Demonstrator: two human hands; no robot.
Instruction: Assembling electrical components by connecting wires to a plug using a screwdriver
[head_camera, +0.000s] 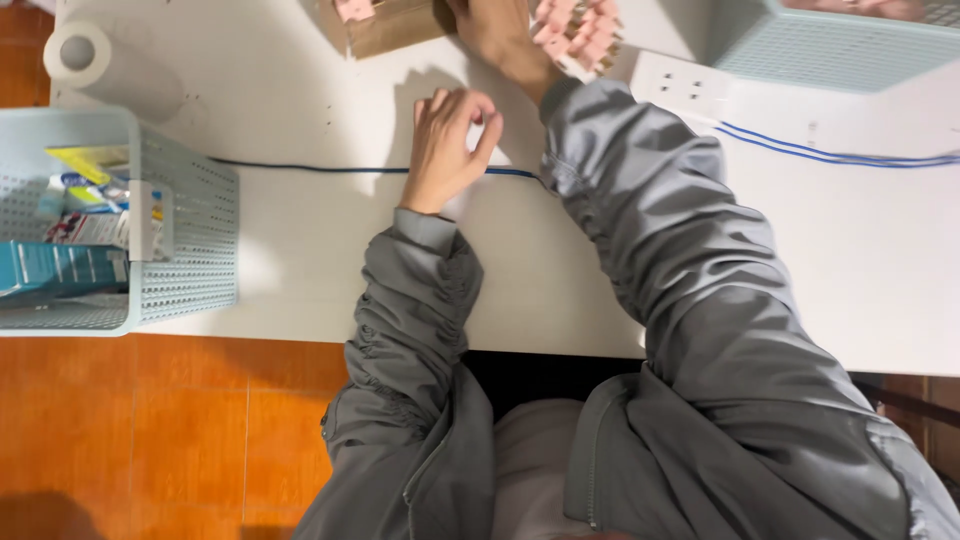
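While the right hand (497, 35) grips a stack of pink blocks (580, 32) at the table's (330, 270) far edge, the left hand (450, 145), loosely curled and empty, could snag the blue cable (300, 167).

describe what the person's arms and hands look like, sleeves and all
Both arms wear long grey jacket sleeves of a smooth, slightly shiny cloth, heavily gathered into wrinkles, ending in plain cuffs at the wrists. The left hand and right hand are bare: no gloves, and no rings or watch that I can make out.
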